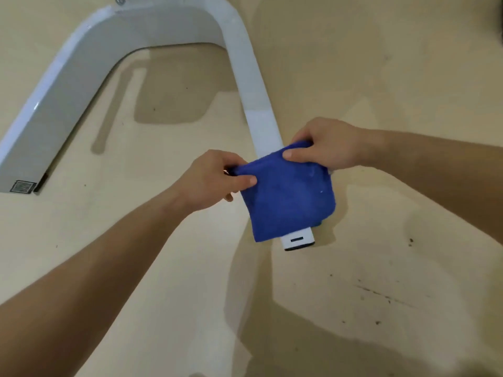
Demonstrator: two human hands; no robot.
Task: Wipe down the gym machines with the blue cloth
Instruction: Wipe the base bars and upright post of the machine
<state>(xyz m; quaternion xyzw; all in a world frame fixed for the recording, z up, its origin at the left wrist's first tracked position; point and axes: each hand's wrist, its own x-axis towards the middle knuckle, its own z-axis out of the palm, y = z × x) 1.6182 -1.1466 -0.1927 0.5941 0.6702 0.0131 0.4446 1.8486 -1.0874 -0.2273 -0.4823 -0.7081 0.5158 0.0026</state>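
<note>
A blue cloth (288, 194) hangs over the lower end of a white machine frame leg (253, 85), covering most of its end section. My left hand (215, 180) pinches the cloth's upper left corner between thumb and fingers. At the upper right corner my right hand (326, 144) pinches the cloth, thumb on top. Below the cloth the leg's white end cap (298, 240) with a small dark slot shows. The frame curves up and back down to a second, wider leg (40, 126) at the left.
The beige floor (381, 240) spreads all around, with dark specks and scuffs at the lower right. A small label plate (23, 186) sits at the foot of the left leg. Bolts (119, 0) show at the frame's top.
</note>
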